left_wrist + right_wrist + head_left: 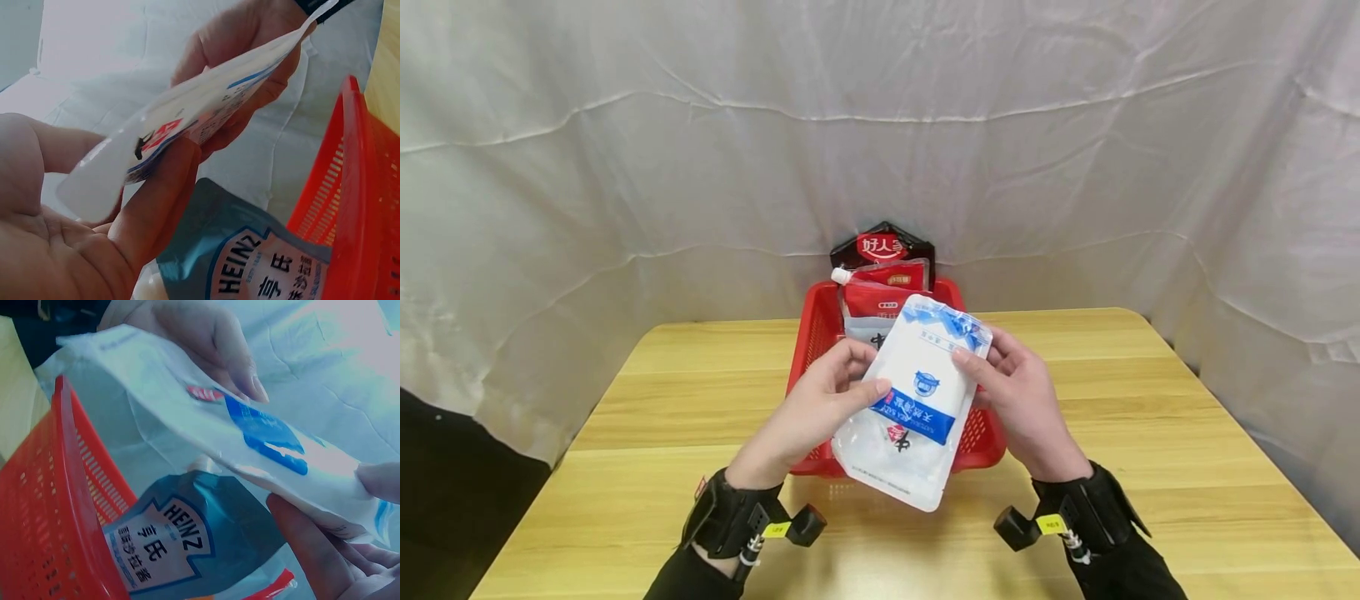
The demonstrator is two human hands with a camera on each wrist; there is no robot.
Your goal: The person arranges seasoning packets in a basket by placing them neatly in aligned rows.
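Observation:
Both hands hold a white pouch [913, 400] with blue printing above a red basket [981, 437]. My left hand [823, 400] pinches the pouch's left edge, thumb on its face. On the pouch's right edge my right hand [1015, 387] grips with the thumb on top. The left wrist view shows the pouch [187, 125] edge-on between the left thumb and fingers [156, 206]. The pouch [219, 434] also spans the right wrist view. Below it in the basket lies a blue-grey Heinz pouch [187, 544], also seen as the Heinz pouch [250, 262] in the left wrist view.
The basket stands mid-table on a wooden table [1150, 433] and holds more pouches: a red spouted one [880, 292] and a black-and-red bag [883, 244] upright at the back. A white cloth backdrop [880, 125] closes off the far side.

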